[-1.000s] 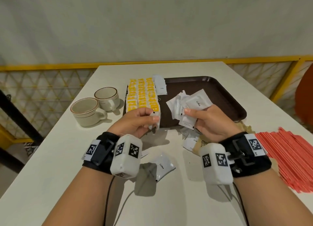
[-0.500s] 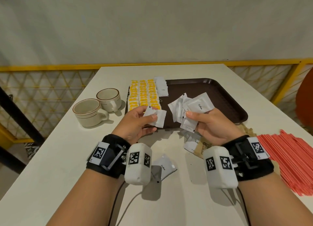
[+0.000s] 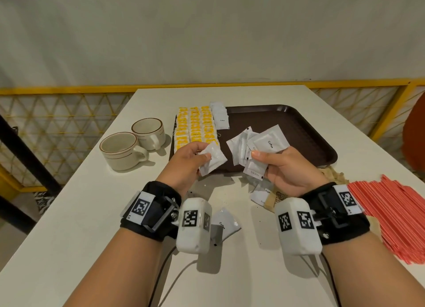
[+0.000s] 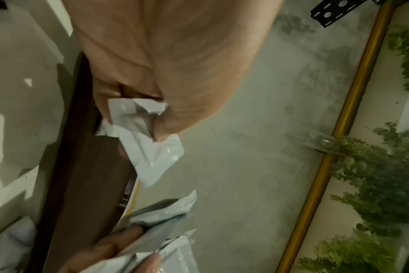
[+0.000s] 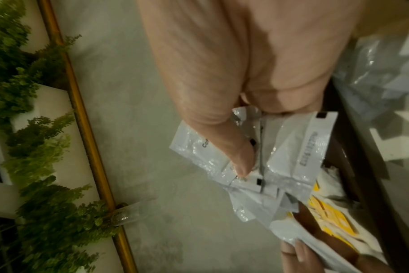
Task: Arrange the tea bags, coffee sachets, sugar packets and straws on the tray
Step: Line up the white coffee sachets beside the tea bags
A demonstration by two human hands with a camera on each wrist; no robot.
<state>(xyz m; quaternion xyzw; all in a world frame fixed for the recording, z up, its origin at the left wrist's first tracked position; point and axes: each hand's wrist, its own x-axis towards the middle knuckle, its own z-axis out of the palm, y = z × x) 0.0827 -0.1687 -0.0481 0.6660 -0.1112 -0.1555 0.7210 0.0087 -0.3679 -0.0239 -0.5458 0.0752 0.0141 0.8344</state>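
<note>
The left hand point(image 3: 187, 159) pinched one white coffee sachet point(image 3: 212, 160) between thumb and fingers point(image 3: 205, 156), apparently drawn off singly for laying down; the right hand point(image 3: 284, 168) clamped a fanned bunch of sachets point(image 3: 255, 149), seemingly as stock; both hovered over the tray point(image 3: 299, 132) edge at 6 o'clock; tea bags point(image 3: 195, 126) lay in rows at its 9 o'clock; straws point(image 3: 395, 214) waited on the worktop point(image 3: 92, 214) at 3 o'clock, off the tray.

We see 2 cups point(image 3: 133, 143) left of the tray point(image 3: 299, 132), tea bags point(image 3: 195, 127) along its left side, straws point(image 3: 395, 217) far right on the table point(image 3: 69, 214), 1 sachet point(image 3: 224, 224) nearest us.
</note>
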